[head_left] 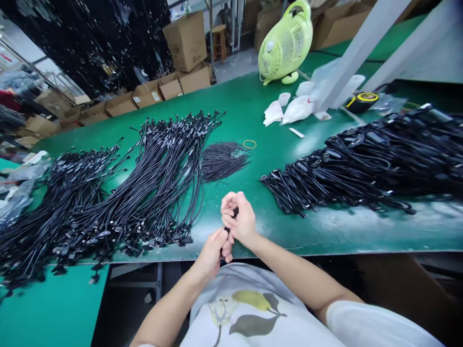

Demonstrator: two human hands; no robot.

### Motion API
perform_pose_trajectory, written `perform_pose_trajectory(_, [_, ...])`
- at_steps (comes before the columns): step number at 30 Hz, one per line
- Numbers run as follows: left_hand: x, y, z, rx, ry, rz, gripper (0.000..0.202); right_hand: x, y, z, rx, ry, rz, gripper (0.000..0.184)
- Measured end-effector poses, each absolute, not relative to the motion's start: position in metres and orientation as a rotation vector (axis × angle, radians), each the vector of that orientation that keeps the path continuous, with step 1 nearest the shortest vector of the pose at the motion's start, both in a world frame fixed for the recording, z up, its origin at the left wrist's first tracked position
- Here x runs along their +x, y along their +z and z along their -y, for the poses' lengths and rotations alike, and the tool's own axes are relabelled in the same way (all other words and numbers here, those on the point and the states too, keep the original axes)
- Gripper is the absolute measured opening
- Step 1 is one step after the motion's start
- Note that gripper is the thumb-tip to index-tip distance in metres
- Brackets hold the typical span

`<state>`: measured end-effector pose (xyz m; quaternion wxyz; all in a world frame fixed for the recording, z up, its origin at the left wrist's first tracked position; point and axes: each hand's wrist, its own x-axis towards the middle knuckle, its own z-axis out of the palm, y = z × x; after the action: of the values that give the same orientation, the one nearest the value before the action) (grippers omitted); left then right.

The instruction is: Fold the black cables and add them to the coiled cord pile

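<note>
Nearest in view is your white printed T-shirt. Just above it, your left hand and right hand are closed together over the near edge of the green-topped workbench. The grip is narrow: both hands hold a small black cable piece between them, fingers curled round it. The step in hand appears to be close work on that single piece. Judged from this grip, the next move calls for opening your fingers enough to free or expose it. Your fingers hide its shape and any connector, and I cannot make out whether a cable trails from it.

To your left lies a wide spread of black connector cables. To your right is a dense heap of thicker black cords, cut off by the right of the view. Farther on are a small bundle of thin black wires and a yellow rubber band just beside it. Beyond stand white plastic bags, a black-and-yellow tape measure, a lime-green fan and cardboard boxes.
</note>
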<state>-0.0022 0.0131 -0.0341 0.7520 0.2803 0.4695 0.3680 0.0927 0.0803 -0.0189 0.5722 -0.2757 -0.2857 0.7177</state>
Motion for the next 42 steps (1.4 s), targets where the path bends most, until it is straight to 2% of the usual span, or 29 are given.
perform_pose_trajectory(4, [-0.014, -0.047, -0.018, 1.075, 0.742, -1.319, 0.041, 0.085, -0.041, -0.087, -0.793, 1.77, 0.742, 0.055])
perform_pose_trajectory(7, [-0.028, -0.049, -0.019, 1.368, 0.756, -1.447, 0.033, 0.097, -0.045, -0.108, -0.887, 1.842, 1.079, 0.051])
perform_pose_trajectory(9, [-0.036, -0.046, -0.02, 1.272, 0.771, -1.396, 0.036, 0.115, -0.039, -0.141, -0.999, 1.565, 1.498, 0.039])
perform_pose_trajectory(11, [-0.041, -0.04, -0.021, 1.028, 0.825, -1.272, 0.041, 0.137, -0.032, -0.187, -1.222, 0.996, 1.832, 0.024])
perform_pose_trajectory(13, [-0.042, -0.034, -0.021, 0.806, 0.918, -1.155, 0.043, 0.156, -0.028, -0.236, -1.489, 0.505, 2.036, 0.027])
perform_pose_trajectory(15, [-0.041, -0.027, -0.021, 0.696, 0.996, -1.094, 0.042, 0.167, -0.029, -0.274, -1.561, 0.421, 2.095, 0.026])
perform_pose_trajectory(20, [-0.04, -0.022, -0.017, 0.639, 1.061, -1.068, 0.042, 0.172, -0.037, -0.296, -1.547, 0.405, 2.166, 0.012])
perform_pose_trajectory(23, [-0.038, -0.023, -0.016, 0.617, 1.068, -1.066, 0.043, 0.176, -0.035, -0.281, -1.55, 0.349, 2.184, 0.029])
perform_pose_trajectory(28, [-0.031, -0.022, -0.019, 0.654, 1.079, -1.02, 0.043, 0.193, -0.023, -0.258, -1.624, 0.285, 2.163, 0.037])
perform_pose_trajectory(30, [-0.028, -0.019, -0.02, 0.66, 1.079, -0.994, 0.042, 0.2, -0.017, -0.248, -1.667, 0.268, 2.143, 0.034])
perform_pose_trajectory(33, [-0.023, -0.016, -0.022, 0.648, 1.071, -0.958, 0.041, 0.199, -0.011, -0.222, -1.673, 0.261, 2.148, 0.02])
perform_pose_trajectory(35, [-0.019, -0.015, -0.024, 0.642, 1.077, -0.936, 0.043, 0.186, -0.012, -0.192, -1.532, 0.384, 2.191, 0.015])
perform_pose_trajectory(39, [-0.016, -0.024, -0.03, 0.697, 1.117, -0.958, 0.062, 0.146, -0.027, -0.116, -0.959, 0.914, 2.261, 0.015])
perform_pose_trajectory(42, [-0.017, -0.038, -0.034, 0.916, 1.095, -1.112, 0.05, 0.135, -0.037, -0.077, -0.893, 0.716, 2.264, 0.017])
